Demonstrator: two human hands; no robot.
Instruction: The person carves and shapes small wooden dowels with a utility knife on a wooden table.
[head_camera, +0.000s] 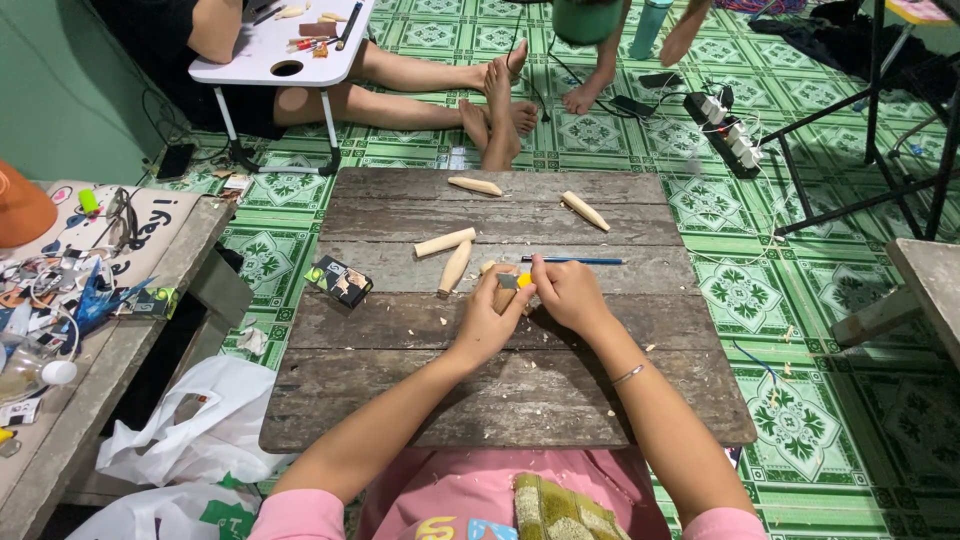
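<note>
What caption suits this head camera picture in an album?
Left hand holds a wooden piece while right hand works it on a plank table.

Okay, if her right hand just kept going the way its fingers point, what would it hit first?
The right hand points leftward, fingers on the small wooden piece that the left hand holds. It meets that piece at once; beyond it lies a pale wooden peg, though depth is unclear.

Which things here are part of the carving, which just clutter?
In use: left hand and right hand on a wood piece with a small blade; four carved sticks; blue pencil.
Lying about: small box, plastic bags, power strip.
</note>
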